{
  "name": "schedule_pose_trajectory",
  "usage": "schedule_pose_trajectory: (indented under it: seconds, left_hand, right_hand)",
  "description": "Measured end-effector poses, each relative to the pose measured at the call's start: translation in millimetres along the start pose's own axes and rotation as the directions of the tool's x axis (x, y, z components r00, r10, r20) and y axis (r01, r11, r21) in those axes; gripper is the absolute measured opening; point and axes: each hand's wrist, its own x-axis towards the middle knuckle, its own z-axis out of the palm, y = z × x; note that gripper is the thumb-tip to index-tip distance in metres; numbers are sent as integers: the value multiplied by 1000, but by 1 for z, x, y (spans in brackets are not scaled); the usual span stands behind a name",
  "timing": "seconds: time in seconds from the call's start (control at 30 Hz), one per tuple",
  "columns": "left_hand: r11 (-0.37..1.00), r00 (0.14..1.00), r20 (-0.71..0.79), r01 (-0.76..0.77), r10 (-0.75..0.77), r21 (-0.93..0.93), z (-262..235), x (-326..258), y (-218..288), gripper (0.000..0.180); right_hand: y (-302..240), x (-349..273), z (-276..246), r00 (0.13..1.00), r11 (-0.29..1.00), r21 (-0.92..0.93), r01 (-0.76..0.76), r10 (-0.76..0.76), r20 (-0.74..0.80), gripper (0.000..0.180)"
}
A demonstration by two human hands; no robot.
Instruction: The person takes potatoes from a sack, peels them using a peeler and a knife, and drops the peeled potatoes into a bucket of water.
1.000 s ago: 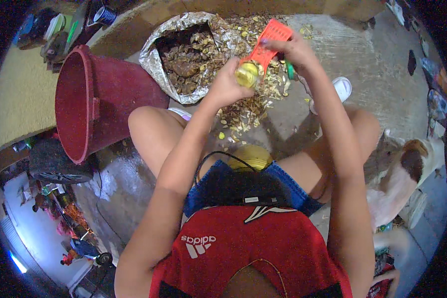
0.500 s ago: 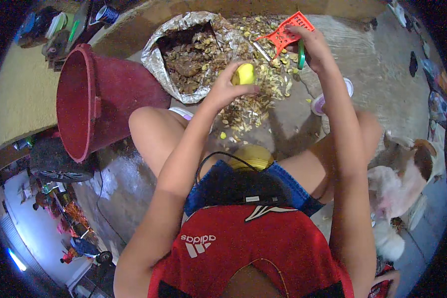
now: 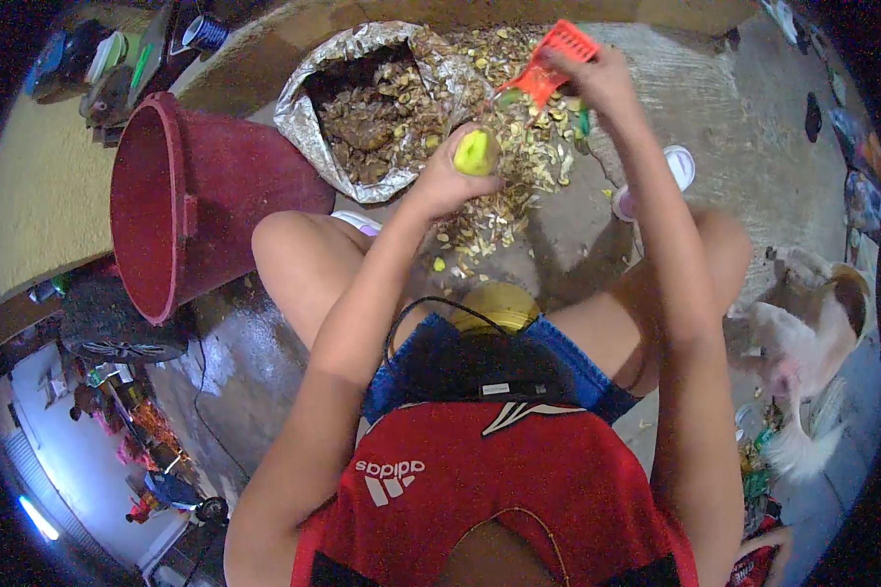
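My left hand (image 3: pixel 444 184) is wrapped round a yellow-green fruit (image 3: pixel 475 154), perhaps a mango, with a bright peeled-looking surface facing up. To the right and farther off, my right hand (image 3: pixel 603 86) grips an orange plastic peeler (image 3: pixel 556 61) with slots in its wide end. Small green parts show beside it; whether they belong to the peeler I cannot tell. Fruit and peeler are apart. Below both hands, yellowish peelings (image 3: pixel 489 227) lie scattered over the floor. A silvery sack (image 3: pixel 299 137), its mouth wide, holds brown scraps left of my left hand.
A large dark-red bucket (image 3: pixel 255 166) lies tipped at the left. Between my legs sits a yellow round container (image 3: pixel 494 305). A white and brown dog (image 3: pixel 803 338) stands at the right, near a white-rimmed cup (image 3: pixel 679 168). A wheel (image 3: pixel 122 323) is at the lower left.
The peeler has turned and shifted slightly left in my right hand. My left hand has tilted the fruit more upright. The dog at the right has moved, its tail now showing lower.
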Motion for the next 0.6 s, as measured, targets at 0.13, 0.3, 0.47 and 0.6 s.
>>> schedule_pose_trajectory:
  seconds: [0.13,0.3,0.47,0.6]
  left_hand:
    - [991,991,1,132,-132,-22,-3,0,1,60]
    - [983,986,-14,169,-169,72,-1,-2,18,57]
    - [919,982,68,-188,175,347,1,0,20,50]
    - [994,1000,10,-4,3,112,-1,-6,18,49]
  right_hand:
    - [-10,-4,4,989,961,276,-20,59,-134,19]
    - [-9,-21,37,984,983,170,-65,35,174,21]
    - [4,-2,12,980,995,9,98,-94,-173,20]
    - [-9,-5,4,958,973,-207,104,-154,-241,28]
